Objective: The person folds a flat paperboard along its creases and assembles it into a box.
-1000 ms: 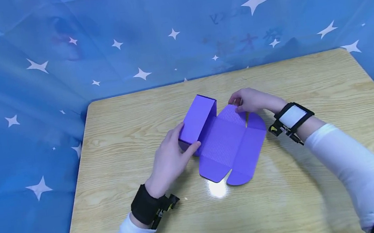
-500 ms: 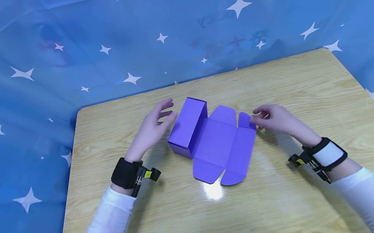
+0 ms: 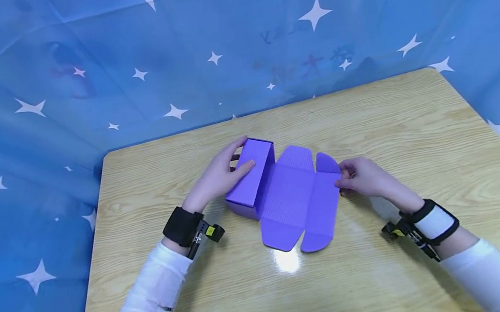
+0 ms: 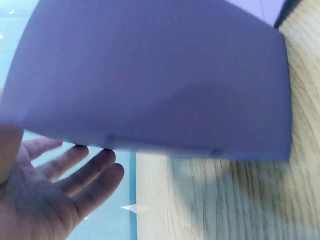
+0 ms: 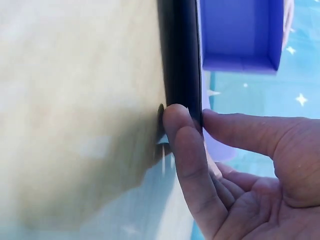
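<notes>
A purple cardboard box (image 3: 243, 211) lies on the table with its lid (image 3: 288, 193) folded out flat to the right, flaps spread. My left hand (image 3: 217, 177) holds the box body from the left, thumb across its top and index finger at the far edge. In the left wrist view the box's side wall (image 4: 165, 85) fills most of the picture, with several fingers of that hand beneath its edge. My right hand (image 3: 366, 179) pinches the lid's outer edge between thumb and fingertips, near the rounded corner flap (image 3: 326, 162); the right wrist view shows this pinch closely.
The wooden table (image 3: 384, 274) has rounded far corners. A blue cloth with white stars (image 3: 218, 36) hangs behind it and along the sides. Light glares on the tabletop (image 3: 287, 261) just in front of the lid.
My left hand let go of the box, moved off to the left, and now holds it again. My right hand went from the lid's far flap to its right outer edge.
</notes>
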The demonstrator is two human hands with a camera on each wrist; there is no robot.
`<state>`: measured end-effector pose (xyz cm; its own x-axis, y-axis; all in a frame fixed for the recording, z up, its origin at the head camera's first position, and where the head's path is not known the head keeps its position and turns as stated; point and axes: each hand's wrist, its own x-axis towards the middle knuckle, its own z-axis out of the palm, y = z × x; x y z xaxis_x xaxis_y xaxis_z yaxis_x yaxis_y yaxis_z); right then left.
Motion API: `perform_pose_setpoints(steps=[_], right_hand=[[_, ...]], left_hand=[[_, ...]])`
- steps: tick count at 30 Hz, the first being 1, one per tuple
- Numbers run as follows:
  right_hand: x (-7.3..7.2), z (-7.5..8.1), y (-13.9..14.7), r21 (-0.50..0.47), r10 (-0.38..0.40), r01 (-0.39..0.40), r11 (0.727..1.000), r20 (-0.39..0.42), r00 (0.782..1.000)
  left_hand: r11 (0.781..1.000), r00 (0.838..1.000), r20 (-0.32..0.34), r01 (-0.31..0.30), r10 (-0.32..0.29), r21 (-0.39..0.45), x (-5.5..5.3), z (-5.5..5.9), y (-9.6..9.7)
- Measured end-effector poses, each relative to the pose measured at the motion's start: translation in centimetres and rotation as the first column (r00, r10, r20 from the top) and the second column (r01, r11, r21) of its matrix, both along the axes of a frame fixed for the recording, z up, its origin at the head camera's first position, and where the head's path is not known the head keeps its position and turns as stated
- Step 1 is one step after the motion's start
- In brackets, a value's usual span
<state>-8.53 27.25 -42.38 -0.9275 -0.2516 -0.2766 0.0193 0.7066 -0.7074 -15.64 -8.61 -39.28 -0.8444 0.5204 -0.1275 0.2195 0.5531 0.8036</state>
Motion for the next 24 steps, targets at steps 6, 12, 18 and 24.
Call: perform_pose_setpoints(steps=[6, 12, 18, 24], right_hand=[[-3.7, 0.9, -0.3, 0.057, 0.008, -0.006, 0.998, -0.037, 0.999], [-7.8, 1.5, -1.1, 0.103, 0.04, -0.039, 0.994, -0.012, 0.999], [-10.8, 1.4, -2.1, 0.105, 0.073, -0.077, 0.991, 0.042, 0.996], [-10.8, 1.4, -2.1, 0.129, 0.079, -0.081, 0.988, 0.018, 0.997]], left_hand=[[0.996, 0.996, -0.005, -0.084, 0.084, -0.018, 2.0, 0.3, -0.8], [0.971, 0.974, 0.037, -0.227, 0.225, 0.074, 4.3, -0.1, -0.9], [0.948, 0.953, 0.048, -0.303, 0.299, 0.094, 6.7, -0.6, -0.7], [0.952, 0.957, 0.038, -0.289, 0.287, 0.098, 7.0, -0.4, -0.9]])
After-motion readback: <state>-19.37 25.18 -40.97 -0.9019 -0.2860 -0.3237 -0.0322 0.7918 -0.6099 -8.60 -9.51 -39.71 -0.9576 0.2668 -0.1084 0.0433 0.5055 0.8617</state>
